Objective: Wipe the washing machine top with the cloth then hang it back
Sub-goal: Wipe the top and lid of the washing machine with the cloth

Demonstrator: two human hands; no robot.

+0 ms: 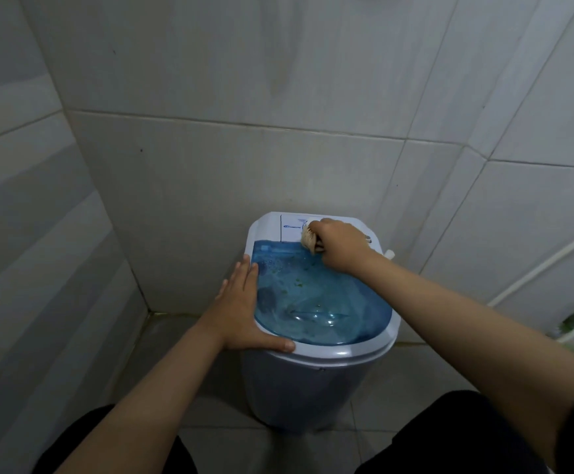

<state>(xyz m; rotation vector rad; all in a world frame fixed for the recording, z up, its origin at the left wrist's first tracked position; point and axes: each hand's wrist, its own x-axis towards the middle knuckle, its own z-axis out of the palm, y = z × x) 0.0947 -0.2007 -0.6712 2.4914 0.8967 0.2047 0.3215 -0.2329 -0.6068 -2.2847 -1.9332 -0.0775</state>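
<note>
A small white washing machine [316, 384] stood in the tiled corner, its blue translucent lid [319, 302] flecked with green specks. The left hand [241, 313] lay flat along the lid's left edge, fingers straight, thumb on the front rim. The right hand [342, 246] gripped a bunched pale cloth [308, 238], pressing it at the lid's rear edge, below the control panel [294, 229].

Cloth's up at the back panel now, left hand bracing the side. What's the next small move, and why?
Probably drag the cloth with the right hand toward you across the blue lid: green specks and droplets sit there, while the left hand steadies the rim.
</note>
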